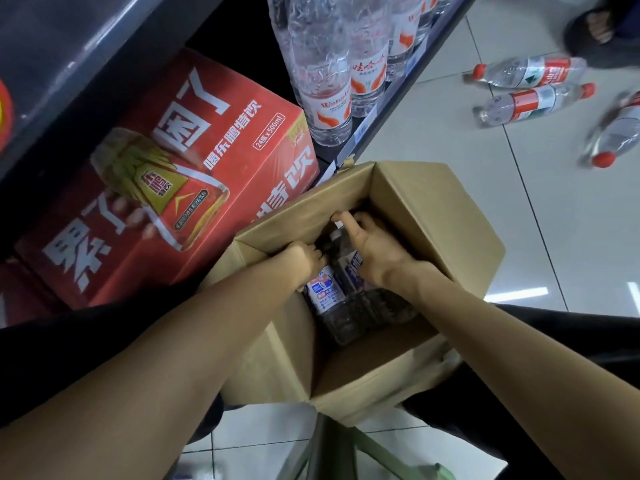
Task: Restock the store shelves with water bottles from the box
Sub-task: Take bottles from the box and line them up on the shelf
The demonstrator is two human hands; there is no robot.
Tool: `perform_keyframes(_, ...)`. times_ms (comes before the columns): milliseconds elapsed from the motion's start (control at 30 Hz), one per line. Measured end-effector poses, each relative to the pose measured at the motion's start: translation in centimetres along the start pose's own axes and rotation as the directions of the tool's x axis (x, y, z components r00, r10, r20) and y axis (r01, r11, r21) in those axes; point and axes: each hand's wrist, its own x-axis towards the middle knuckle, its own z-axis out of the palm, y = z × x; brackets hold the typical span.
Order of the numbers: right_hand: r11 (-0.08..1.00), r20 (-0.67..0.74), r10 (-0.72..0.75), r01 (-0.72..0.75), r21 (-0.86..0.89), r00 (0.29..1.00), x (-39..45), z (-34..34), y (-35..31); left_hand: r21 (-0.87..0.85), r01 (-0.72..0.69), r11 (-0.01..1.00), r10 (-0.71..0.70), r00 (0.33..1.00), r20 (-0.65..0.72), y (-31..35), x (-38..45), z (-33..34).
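In the head view, both hands are reaching down into the box (433,216), which is standing open on the person's lap or just before the knees, I think so that the bottles are near. The left hand (304,259) is curling over the top of a bottle (323,292) with a blue and white label, and the right hand (375,249) is gripping the neck of a second bottle (349,268) beside it; the fingers are partly hidden, so the exact hold I cannot tell. The bottles are lying tilted in the box, probably because few are left.

The shelf (388,98) is just beyond the box and is already holding clear bottles in a row. A red carton (173,174) is sitting under it on the left. The floor (467,143) is of pale tiles, and three red-capped bottles (533,105) are lying on it, well apart from the box.
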Motion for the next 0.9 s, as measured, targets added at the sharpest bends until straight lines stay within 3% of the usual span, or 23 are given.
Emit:
perform_keyframes(233,0.952,-0.079,-0.155,0.128,-0.276,0.985,-2.5,-1.6,-1.5,-0.017,-0.089,0.996,0.089,0.995,0.038,-1.1,-1.0,-1.1)
perform_keyframes(367,0.925,-0.085,-0.171,0.131,-0.356,0.982,-3.7,-2.2,-1.9,-0.036,-0.085,0.996,0.086,0.996,0.026,-1.1,-2.5,-1.8)
perform_keyframes(533,0.802,-0.104,-0.279,0.172,-0.572,0.955,-4.9,-2.6,-1.5,-0.003,-0.079,0.997,0.078,0.996,-0.051,-1.1,-5.7,-2.9)
perform_keyframes(667,0.845,-0.091,-0.185,0.111,-0.524,0.979,-4.9,-2.1,-1.5,-0.016,-0.073,0.997,0.071,0.990,-0.125,-0.2,-8.2,-3.7)
perform_keyframes(900,0.834,-0.136,-0.201,0.096,-0.543,0.970,-5.2,-1.8,-1.6,-0.077,-0.024,0.997,0.003,0.965,-0.263,0.8,-13.0,-5.4)
